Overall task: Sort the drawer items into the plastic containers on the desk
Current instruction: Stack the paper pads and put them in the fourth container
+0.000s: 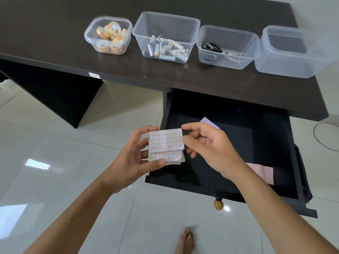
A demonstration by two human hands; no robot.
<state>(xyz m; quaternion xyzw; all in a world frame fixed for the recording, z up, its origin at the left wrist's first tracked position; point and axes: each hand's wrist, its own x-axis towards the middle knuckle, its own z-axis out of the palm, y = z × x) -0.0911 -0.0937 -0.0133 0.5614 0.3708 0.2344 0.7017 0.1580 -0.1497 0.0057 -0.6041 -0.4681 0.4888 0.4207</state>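
My left hand [134, 158] grips a small stack of white paper pads with orange print [166, 143], held over the left edge of the open black drawer [256, 136]. My right hand [207, 143] touches the stack's right edge with thumb and forefinger. Inside the drawer lie a pale purple paper [211, 121], partly hidden behind my right hand, and a pink pad [264, 172] at the right. On the dark desk [55, 33] stand a tape container [108, 34], a battery container [166, 36], a scissors container [227, 46] and an empty container [293, 52].
The drawer has a round wooden knob [218, 204] at its front. Glossy white floor tiles [55, 162] lie below, with a bare foot [185, 241] near the bottom edge. A cable [319, 136] curls on the floor at the right.
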